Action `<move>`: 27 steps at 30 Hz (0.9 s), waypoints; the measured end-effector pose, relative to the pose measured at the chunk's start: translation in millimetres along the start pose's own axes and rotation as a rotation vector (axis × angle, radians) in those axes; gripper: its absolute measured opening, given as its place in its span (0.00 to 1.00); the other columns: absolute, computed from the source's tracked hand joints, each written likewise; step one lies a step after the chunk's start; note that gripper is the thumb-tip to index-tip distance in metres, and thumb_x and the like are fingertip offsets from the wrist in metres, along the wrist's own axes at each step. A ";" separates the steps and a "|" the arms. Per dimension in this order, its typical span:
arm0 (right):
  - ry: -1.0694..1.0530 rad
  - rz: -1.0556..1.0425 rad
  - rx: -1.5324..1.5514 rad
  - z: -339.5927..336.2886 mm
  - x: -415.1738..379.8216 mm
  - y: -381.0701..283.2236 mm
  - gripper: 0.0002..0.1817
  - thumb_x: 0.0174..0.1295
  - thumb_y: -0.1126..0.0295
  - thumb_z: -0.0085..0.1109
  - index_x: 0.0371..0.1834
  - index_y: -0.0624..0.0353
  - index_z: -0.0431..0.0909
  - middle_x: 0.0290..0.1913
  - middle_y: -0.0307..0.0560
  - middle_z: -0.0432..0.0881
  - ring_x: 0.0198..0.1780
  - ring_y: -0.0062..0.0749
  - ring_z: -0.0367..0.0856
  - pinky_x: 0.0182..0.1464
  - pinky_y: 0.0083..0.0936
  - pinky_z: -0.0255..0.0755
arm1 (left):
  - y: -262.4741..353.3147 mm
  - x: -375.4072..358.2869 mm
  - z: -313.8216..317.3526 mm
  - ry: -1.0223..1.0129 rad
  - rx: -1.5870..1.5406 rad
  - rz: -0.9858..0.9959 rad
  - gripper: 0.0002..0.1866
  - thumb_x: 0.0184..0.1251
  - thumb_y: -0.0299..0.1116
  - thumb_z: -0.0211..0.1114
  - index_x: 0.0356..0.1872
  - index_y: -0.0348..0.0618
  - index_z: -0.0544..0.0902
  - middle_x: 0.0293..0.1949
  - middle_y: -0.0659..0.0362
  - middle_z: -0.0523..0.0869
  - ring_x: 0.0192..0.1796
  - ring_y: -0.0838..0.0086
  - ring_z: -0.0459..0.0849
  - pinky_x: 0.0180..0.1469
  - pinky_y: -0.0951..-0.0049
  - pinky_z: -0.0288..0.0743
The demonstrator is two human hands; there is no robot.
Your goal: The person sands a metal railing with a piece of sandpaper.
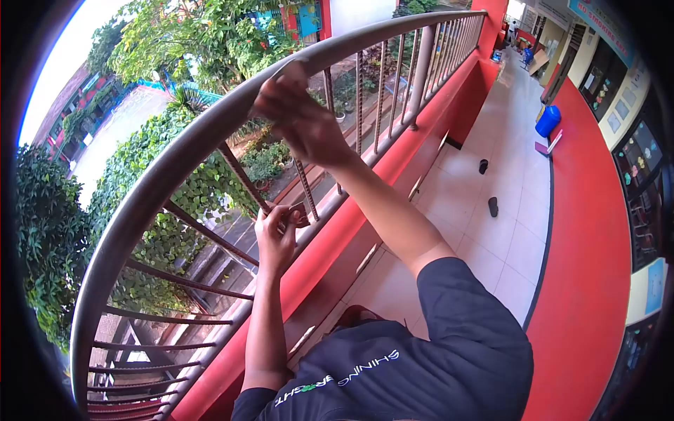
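My right hand (298, 119) is raised to the thick brown handrail (186, 130) and overlaps its upper edge. Motion smears its fingers, so I cannot tell whether they grip anything. Lower down, my left hand (276, 231) is closed around a thin ribbed metal baluster (242, 174), close above the bottom rail (326, 216). A small dark brownish piece (302, 212) shows beside the left fingertips. More balusters (210, 234) run between the two rails on both sides of my hands.
A red ledge (330, 245) runs under the railing. Two dark slippers (493, 207) lie on the tiled corridor floor (456, 179). By the red wall (586, 231) stands a blue bin (547, 121). Leafy plants (151, 147) grow beyond the railing. A person (512, 29) is far down the corridor.
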State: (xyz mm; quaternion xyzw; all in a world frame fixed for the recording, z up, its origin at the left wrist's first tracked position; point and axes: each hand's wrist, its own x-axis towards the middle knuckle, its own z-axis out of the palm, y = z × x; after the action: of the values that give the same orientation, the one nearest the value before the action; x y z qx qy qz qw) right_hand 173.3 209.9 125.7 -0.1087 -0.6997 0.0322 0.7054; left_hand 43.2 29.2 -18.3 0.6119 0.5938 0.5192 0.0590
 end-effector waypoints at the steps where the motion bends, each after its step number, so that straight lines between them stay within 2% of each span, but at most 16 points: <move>1: -0.011 -0.126 0.011 -4.5 9.2 1.4 0.18 0.77 0.61 0.55 0.63 0.54 0.84 0.67 0.53 0.81 0.70 0.42 0.77 0.76 0.36 0.66 | -0.5 -0.8 1.3 0.012 0.053 0.052 0.09 0.68 0.30 0.73 0.42 0.36 0.86 0.36 0.53 0.79 0.36 0.65 0.79 0.39 0.64 0.73; 3: -0.031 -0.362 0.030 -15.9 19.8 7.8 0.14 0.76 0.68 0.53 0.56 0.52 0.87 0.60 0.46 0.87 0.60 0.40 0.86 0.70 0.37 0.77 | -0.1 -2.5 3.7 0.020 0.006 0.007 0.09 0.68 0.32 0.73 0.41 0.36 0.86 0.35 0.54 0.78 0.35 0.67 0.78 0.37 0.66 0.71; 4: 0.169 0.028 -0.027 -19.5 27.1 20.7 0.16 0.80 0.65 0.47 0.55 0.53 0.87 0.55 0.48 0.87 0.48 0.40 0.91 0.54 0.35 0.87 | 2.4 -4.4 3.1 0.024 0.028 0.000 0.09 0.68 0.31 0.73 0.41 0.36 0.86 0.35 0.54 0.78 0.35 0.68 0.78 0.38 0.67 0.71; 7: 0.283 0.191 -0.081 -31.1 46.4 36.0 0.17 0.81 0.62 0.47 0.58 0.53 0.86 0.56 0.52 0.88 0.52 0.41 0.90 0.54 0.38 0.87 | 7.2 -3.4 8.0 0.067 0.026 -0.020 0.08 0.68 0.30 0.73 0.40 0.35 0.86 0.36 0.54 0.79 0.36 0.68 0.78 0.38 0.68 0.72; 9: 0.003 -0.340 -0.079 -14.7 26.4 12.6 0.18 0.80 0.60 0.49 0.61 0.53 0.85 0.59 0.53 0.87 0.63 0.46 0.84 0.58 0.38 0.81 | 4.6 -2.2 10.3 0.079 0.052 -0.018 0.09 0.68 0.31 0.73 0.40 0.35 0.86 0.37 0.54 0.78 0.36 0.67 0.79 0.40 0.68 0.73; 10: 0.003 -0.339 -0.068 -15.8 28.1 19.6 0.18 0.80 0.60 0.49 0.61 0.53 0.85 0.59 0.53 0.87 0.63 0.46 0.84 0.58 0.38 0.81 | 1.9 -2.8 11.9 0.083 0.084 -0.020 0.09 0.68 0.31 0.73 0.40 0.34 0.86 0.37 0.54 0.78 0.37 0.67 0.79 0.40 0.67 0.73; 13: 0.056 -0.131 0.008 -29.7 35.6 33.6 0.18 0.80 0.61 0.50 0.60 0.55 0.85 0.58 0.53 0.87 0.67 0.47 0.81 0.63 0.37 0.78 | 7.9 -5.8 14.8 0.101 0.067 -0.098 0.08 0.67 0.30 0.73 0.40 0.35 0.84 0.38 0.54 0.77 0.39 0.64 0.78 0.44 0.65 0.73; 14: 0.132 0.637 0.084 -46.2 43.6 32.4 0.17 0.79 0.63 0.49 0.58 0.55 0.86 0.51 0.53 0.90 0.53 0.44 0.90 0.59 0.40 0.82 | 7.1 -5.1 15.4 0.106 0.100 -0.075 0.08 0.67 0.29 0.72 0.39 0.35 0.84 0.38 0.54 0.77 0.39 0.64 0.78 0.44 0.65 0.73; 15: 0.125 0.640 0.090 -44.3 41.9 35.3 0.17 0.79 0.63 0.49 0.58 0.55 0.86 0.51 0.53 0.90 0.53 0.44 0.90 0.59 0.40 0.82 | 10.0 -4.4 16.9 0.111 0.131 -0.054 0.08 0.67 0.29 0.72 0.38 0.35 0.83 0.39 0.53 0.76 0.40 0.63 0.78 0.44 0.65 0.74; 17: 0.237 0.063 -0.021 -27.7 33.7 41.4 0.17 0.80 0.63 0.50 0.61 0.52 0.85 0.51 0.53 0.90 0.53 0.46 0.89 0.60 0.39 0.81 | 17.3 -3.5 18.8 0.138 0.155 -0.020 0.08 0.68 0.27 0.71 0.37 0.34 0.82 0.42 0.52 0.75 0.41 0.63 0.79 0.44 0.64 0.76; 19: -0.091 -0.354 0.196 -17.4 12.8 -2.7 0.14 0.73 0.68 0.59 0.59 0.51 0.87 0.63 0.46 0.85 0.73 0.51 0.73 0.79 0.45 0.62 | 15.1 -3.9 19.5 0.130 0.047 -0.089 0.07 0.69 0.26 0.71 0.38 0.33 0.81 0.43 0.53 0.75 0.40 0.66 0.81 0.42 0.66 0.79; 20: -0.179 -0.405 0.175 -16.0 7.0 -1.6 0.14 0.72 0.69 0.60 0.58 0.51 0.87 0.62 0.47 0.85 0.72 0.52 0.75 0.79 0.45 0.63 | 14.9 -5.5 19.2 0.126 0.054 -0.077 0.08 0.69 0.26 0.70 0.38 0.32 0.81 0.43 0.53 0.75 0.40 0.68 0.81 0.41 0.68 0.80; 21: -0.269 -0.453 0.154 -15.8 -0.9 1.4 0.14 0.71 0.71 0.61 0.57 0.52 0.87 0.61 0.49 0.86 0.71 0.54 0.76 0.79 0.45 0.63 | 15.9 -5.3 18.8 0.119 0.061 -0.067 0.08 0.69 0.26 0.70 0.38 0.32 0.81 0.43 0.54 0.75 0.39 0.69 0.82 0.40 0.70 0.81; 23: 0.121 -0.091 0.103 -13.4 4.6 23.6 0.13 0.74 0.69 0.58 0.56 0.53 0.87 0.61 0.51 0.86 0.68 0.51 0.79 0.77 0.45 0.66 | 17.2 -5.0 18.9 0.127 0.069 -0.082 0.08 0.69 0.26 0.71 0.38 0.32 0.81 0.43 0.53 0.76 0.39 0.67 0.81 0.41 0.67 0.79; 24: 0.268 0.337 0.216 -13.4 9.8 38.8 0.14 0.78 0.65 0.53 0.56 0.53 0.87 0.60 0.53 0.86 0.68 0.54 0.79 0.75 0.45 0.68 | 11.4 -4.8 18.6 0.125 0.079 -0.070 0.08 0.68 0.27 0.71 0.38 0.32 0.81 0.42 0.53 0.76 0.39 0.66 0.81 0.41 0.66 0.78; 27: 0.215 -0.021 -0.050 -13.5 21.2 30.9 0.17 0.80 0.61 0.50 0.59 0.55 0.85 0.62 0.55 0.84 0.70 0.48 0.78 0.71 0.38 0.70 | 8.5 -7.2 22.0 0.161 0.029 -0.100 0.09 0.67 0.28 0.72 0.37 0.33 0.82 0.39 0.52 0.78 0.39 0.64 0.80 0.42 0.64 0.75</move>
State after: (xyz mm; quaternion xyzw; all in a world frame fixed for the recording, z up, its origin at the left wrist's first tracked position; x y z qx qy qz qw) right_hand 190.4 242.8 140.3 -0.1216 -0.6218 -0.0046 0.7736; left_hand 66.1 33.1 -26.5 0.5385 0.6338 0.5545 0.0281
